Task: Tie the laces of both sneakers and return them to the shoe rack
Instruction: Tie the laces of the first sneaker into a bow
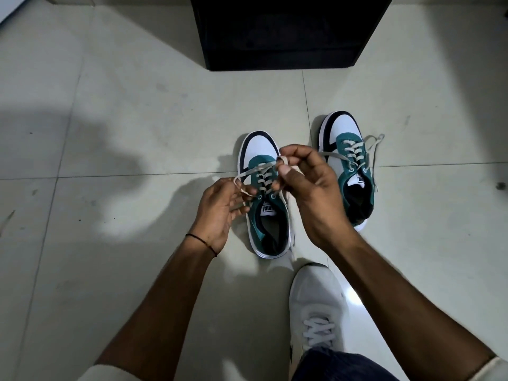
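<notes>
Two teal, white and black sneakers stand on the tiled floor, toes pointing away. The left sneaker lies between my hands. My left hand pinches one end of its grey lace at the shoe's left side. My right hand holds the other lace end looped around a fingertip above the tongue. The right sneaker stands apart to the right, its grey laces loose and trailing off its right side.
A black shoe rack stands on the floor straight ahead, beyond the sneakers. My own foot in a white shoe rests near the bottom, just behind the left sneaker. Pale floor tiles stretch to the left.
</notes>
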